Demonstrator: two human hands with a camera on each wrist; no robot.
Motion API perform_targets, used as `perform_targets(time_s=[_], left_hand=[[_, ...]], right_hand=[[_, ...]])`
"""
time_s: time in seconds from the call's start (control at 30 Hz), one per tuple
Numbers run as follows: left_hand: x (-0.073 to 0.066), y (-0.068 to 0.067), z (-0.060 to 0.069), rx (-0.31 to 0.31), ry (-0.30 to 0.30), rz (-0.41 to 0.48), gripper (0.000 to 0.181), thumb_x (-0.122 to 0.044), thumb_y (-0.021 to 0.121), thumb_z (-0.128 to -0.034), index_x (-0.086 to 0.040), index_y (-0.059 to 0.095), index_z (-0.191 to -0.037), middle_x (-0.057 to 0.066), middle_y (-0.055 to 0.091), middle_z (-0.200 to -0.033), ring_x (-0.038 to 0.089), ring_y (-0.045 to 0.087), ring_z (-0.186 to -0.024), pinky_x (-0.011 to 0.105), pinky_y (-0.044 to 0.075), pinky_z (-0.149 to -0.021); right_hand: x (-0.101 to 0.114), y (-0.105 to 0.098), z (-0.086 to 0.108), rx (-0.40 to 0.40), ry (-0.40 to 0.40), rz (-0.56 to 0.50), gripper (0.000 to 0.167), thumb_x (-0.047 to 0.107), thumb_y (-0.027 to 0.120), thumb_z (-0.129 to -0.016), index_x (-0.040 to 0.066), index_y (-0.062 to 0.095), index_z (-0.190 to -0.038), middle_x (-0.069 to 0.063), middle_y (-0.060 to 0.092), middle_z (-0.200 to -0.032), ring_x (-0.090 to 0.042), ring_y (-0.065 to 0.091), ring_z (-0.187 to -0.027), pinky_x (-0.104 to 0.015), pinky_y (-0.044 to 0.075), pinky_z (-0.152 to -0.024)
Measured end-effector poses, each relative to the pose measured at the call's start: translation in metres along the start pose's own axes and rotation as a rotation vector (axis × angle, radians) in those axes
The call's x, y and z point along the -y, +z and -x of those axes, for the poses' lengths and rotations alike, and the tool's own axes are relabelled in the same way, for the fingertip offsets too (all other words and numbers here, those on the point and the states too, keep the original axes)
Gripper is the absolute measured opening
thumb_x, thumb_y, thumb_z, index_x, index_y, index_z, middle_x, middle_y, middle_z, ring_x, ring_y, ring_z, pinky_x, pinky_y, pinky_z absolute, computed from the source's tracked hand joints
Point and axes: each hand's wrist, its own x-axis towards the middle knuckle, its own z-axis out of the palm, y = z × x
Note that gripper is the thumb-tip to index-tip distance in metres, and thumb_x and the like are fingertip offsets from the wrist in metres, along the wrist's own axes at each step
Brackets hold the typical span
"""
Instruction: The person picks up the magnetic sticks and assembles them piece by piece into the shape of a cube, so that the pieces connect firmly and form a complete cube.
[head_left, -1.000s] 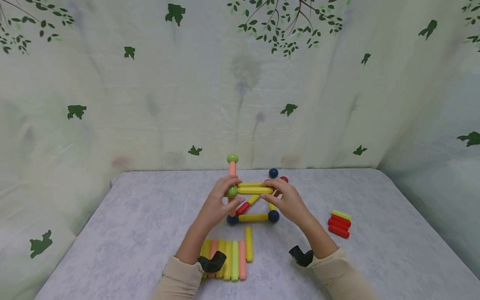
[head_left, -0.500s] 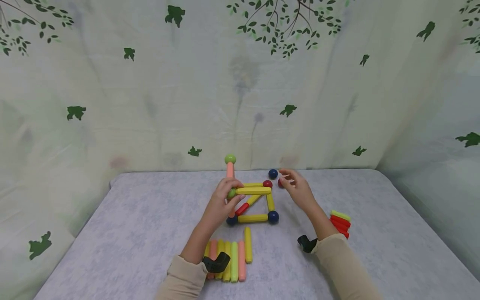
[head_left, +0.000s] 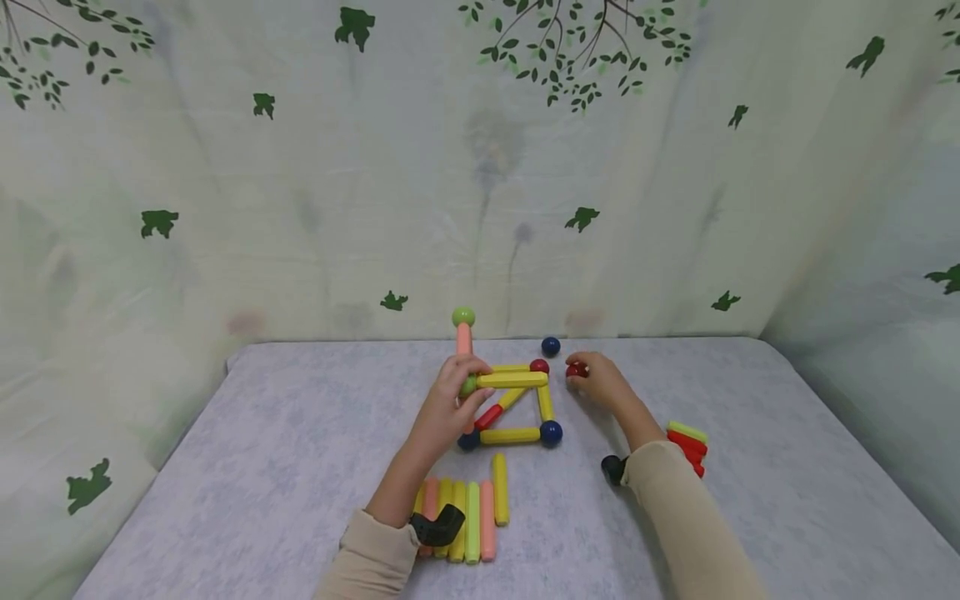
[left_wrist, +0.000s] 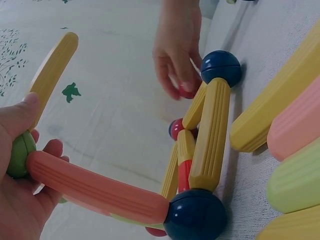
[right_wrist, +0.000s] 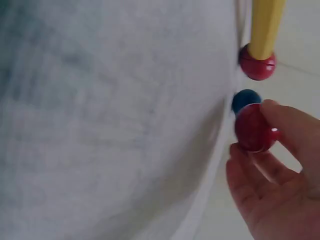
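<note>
Two hands are working at a magnetic-looking ball-and-rod structure on a counter (head_left: 277,467). The left hand (head_left: 445,400) is gripping a green ball (left_wrist: 21,155), its thumb pressing on the near end of a yellow rod (head_left: 512,380) that is projecting from that ball toward the right, its far end carrying nothing. A salmon rod (left_wrist: 100,187) is running from the same ball down to a navy ball (left_wrist: 195,215) at the base's near left corner. A second green ball (head_left: 463,317) is topping another salmon rod (head_left: 464,338) above the hand. In the base, yellow rods are linking a navy corner ball (head_left: 551,433) at near right with a red corner ball (head_left: 539,367) behind it, while a red rod (head_left: 489,417) is lying on the diagonal.

The right hand (head_left: 609,387) is pinching a loose red ball (right_wrist: 252,127) between thumb and fingers, just right of the base; whether the ball is touching the counter cannot be told. A loose navy ball (head_left: 551,347) is resting nearby. A row of rods (head_left: 472,523) is lying nearer the person, and a small group of red and green rods (head_left: 687,439) is lying at far right, partly hidden by the sleeve (head_left: 675,508).
</note>
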Motion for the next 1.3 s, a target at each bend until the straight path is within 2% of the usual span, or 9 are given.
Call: perform_targets(time_s=[0.13,0.3,0.4,0.53,0.73,1.0,1.1,1.23,1.3], left_hand=[[-0.001,0.000,0.000,-0.001,-0.011,0.001,0.020,-0.014,0.062,-0.0846,-0.012,0.056,-0.104,0.000,0.044,-0.112,0.012,0.044,-0.071,0.024,0.041,-0.056],[-0.001,0.002,0.000,-0.014,-0.013,-0.008,0.022,-0.012,0.062,-0.0844,-0.010,0.056,-0.105,0.002,0.045,-0.113,0.013,0.045,-0.081,0.024,0.042,-0.058],[0.000,0.002,0.001,-0.019,-0.008,-0.009,0.023,-0.012,0.062,-0.0843,-0.007,0.056,-0.106,0.002,0.045,-0.114,0.014,0.045,-0.084,0.024,0.042,-0.058],[0.000,0.002,0.001,-0.024,-0.006,-0.009,0.023,-0.013,0.062,-0.0842,-0.007,0.056,-0.106,0.002,0.044,-0.114,0.014,0.045,-0.085,0.024,0.043,-0.059],[0.001,0.002,0.001,-0.033,-0.011,-0.007,0.024,-0.014,0.062,-0.0840,-0.008,0.057,-0.106,0.002,0.045,-0.115,0.014,0.046,-0.090,0.025,0.045,-0.063],[0.001,0.003,0.001,-0.030,0.013,-0.008,0.024,-0.013,0.061,-0.0844,-0.005,0.057,-0.106,0.003,0.045,-0.114,0.015,0.046,-0.091,0.026,0.046,-0.068],[0.001,0.003,0.001,-0.030,0.014,-0.003,0.024,-0.012,0.061,-0.0844,-0.004,0.057,-0.106,0.003,0.045,-0.114,0.015,0.046,-0.090,0.026,0.046,-0.067],[0.001,0.002,0.002,-0.029,0.010,-0.004,0.023,-0.013,0.061,-0.0846,-0.006,0.057,-0.106,0.002,0.045,-0.113,0.014,0.047,-0.093,0.028,0.046,-0.074],[0.001,0.002,0.002,-0.031,0.005,-0.005,0.023,-0.014,0.061,-0.0847,-0.008,0.057,-0.106,0.002,0.045,-0.113,0.014,0.047,-0.094,0.029,0.046,-0.075]], right_hand=[[0.010,-0.008,0.016,-0.081,0.033,-0.288,0.046,0.025,0.063,-0.085,0.007,0.047,-0.125,-0.014,0.052,-0.116,-0.030,0.051,-0.103,-0.041,0.044,-0.085],[0.029,-0.019,0.044,-0.088,-0.101,-0.602,0.049,0.031,0.065,-0.082,0.007,0.049,-0.121,-0.013,0.052,-0.115,-0.025,0.055,-0.101,-0.035,0.046,-0.084],[0.040,-0.023,0.062,-0.065,-0.181,-0.704,0.044,0.024,0.065,-0.083,0.003,0.050,-0.119,-0.014,0.053,-0.113,-0.023,0.057,-0.097,-0.031,0.046,-0.082],[0.051,-0.024,0.076,-0.036,-0.254,-0.764,0.039,0.014,0.063,-0.085,-0.001,0.050,-0.118,-0.017,0.052,-0.112,-0.022,0.058,-0.094,-0.031,0.047,-0.081],[0.055,-0.021,0.081,-0.037,-0.268,-0.767,0.042,0.015,0.063,-0.085,0.001,0.048,-0.121,-0.015,0.050,-0.116,-0.024,0.056,-0.099,-0.031,0.046,-0.082],[0.048,-0.003,0.107,-0.057,-0.099,-0.690,0.046,0.017,0.066,-0.083,0.004,0.040,-0.118,-0.018,0.045,-0.116,-0.029,0.052,-0.101,-0.028,0.048,-0.078],[0.050,0.012,0.115,0.050,-0.072,-0.619,0.042,0.015,0.065,-0.084,0.004,0.042,-0.118,-0.018,0.046,-0.111,-0.025,0.052,-0.096,-0.029,0.048,-0.077],[0.056,0.033,0.119,0.239,-0.118,-0.510,0.047,0.020,0.065,-0.084,0.005,0.042,-0.122,-0.013,0.049,-0.108,-0.021,0.052,-0.091,-0.032,0.047,-0.076],[0.060,0.043,0.118,0.298,-0.147,-0.468,0.050,0.022,0.065,-0.084,0.005,0.042,-0.125,-0.012,0.049,-0.105,-0.020,0.053,-0.089,-0.032,0.047,-0.073]])
